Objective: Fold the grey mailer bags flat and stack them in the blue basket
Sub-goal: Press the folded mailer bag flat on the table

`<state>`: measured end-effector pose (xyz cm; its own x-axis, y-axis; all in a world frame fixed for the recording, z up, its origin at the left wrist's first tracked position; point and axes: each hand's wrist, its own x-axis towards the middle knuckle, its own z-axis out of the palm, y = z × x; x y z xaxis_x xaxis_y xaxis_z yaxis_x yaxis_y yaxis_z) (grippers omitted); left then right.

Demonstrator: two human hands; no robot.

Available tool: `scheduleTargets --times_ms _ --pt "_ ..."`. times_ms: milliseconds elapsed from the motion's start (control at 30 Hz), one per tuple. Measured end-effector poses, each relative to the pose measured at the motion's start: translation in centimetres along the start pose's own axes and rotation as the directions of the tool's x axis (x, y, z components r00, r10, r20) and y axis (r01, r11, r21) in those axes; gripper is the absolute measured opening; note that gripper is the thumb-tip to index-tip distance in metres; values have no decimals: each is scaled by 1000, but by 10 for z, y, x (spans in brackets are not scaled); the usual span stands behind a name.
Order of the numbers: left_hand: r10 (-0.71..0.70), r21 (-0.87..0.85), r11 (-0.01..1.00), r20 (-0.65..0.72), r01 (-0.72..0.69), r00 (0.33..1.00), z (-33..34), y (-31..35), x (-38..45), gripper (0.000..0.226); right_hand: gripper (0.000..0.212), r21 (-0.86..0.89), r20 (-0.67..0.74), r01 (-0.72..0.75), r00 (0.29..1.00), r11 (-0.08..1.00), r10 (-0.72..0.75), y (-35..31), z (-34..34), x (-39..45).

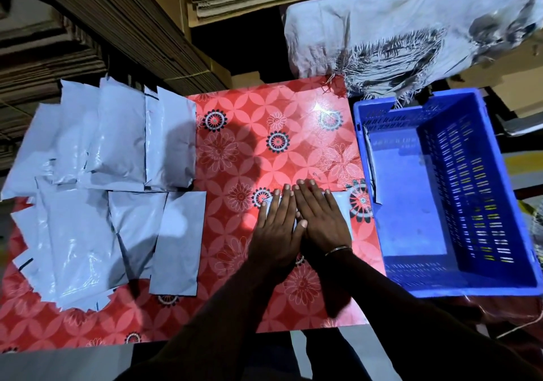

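A folded grey mailer bag [342, 207] lies on the red floral table [249, 151], mostly hidden under both hands. My left hand [276, 227] and my right hand [318, 219] press flat on it side by side, fingers straight. A spread of several grey mailer bags [102, 180] covers the table's left half. The blue basket [440, 192] stands at the right edge of the table, just right of my right hand; a grey sheet lies against its left inner wall.
A white woven sack [396, 28] sits behind the basket, its frayed threads hanging over the basket's far rim. Stacks of flattened cardboard [88, 28] rise behind the table. A bangle circles my right wrist.
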<state>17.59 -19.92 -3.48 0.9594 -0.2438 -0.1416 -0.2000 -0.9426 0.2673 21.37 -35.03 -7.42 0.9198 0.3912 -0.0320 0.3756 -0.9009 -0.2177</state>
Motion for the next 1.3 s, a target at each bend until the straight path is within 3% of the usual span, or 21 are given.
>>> scheduleTargets --times_ms 133,400,533,867,1033,1200,1300 --pt "13 -3 1000 -9 -13 1000 0 0 0 61 61 21 -10 9 1000 1000 -9 -1 -1 0" --pt "68 13 998 -59 -67 996 2 1 -7 57 66 25 110 -21 994 999 18 -2 -6 2" --pt "-18 -90 996 3 18 1000 4 0 -7 60 69 21 146 -42 989 999 38 0 -9 0" --pt "-109 47 993 -40 110 993 20 -23 -12 59 63 139 135 -216 971 967 197 39 -26 -33" --pt "-129 59 990 -5 129 992 16 -34 -15 64 67 144 158 -172 976 975 149 60 -31 -38" --pt "-112 -143 985 -88 98 990 -6 -31 -7 82 68 186 111 -22 994 982 1 63 -46 -25" --pt "-141 -174 976 -57 130 988 -15 -30 6 79 73 167 164 -47 986 985 19 56 -58 -15"
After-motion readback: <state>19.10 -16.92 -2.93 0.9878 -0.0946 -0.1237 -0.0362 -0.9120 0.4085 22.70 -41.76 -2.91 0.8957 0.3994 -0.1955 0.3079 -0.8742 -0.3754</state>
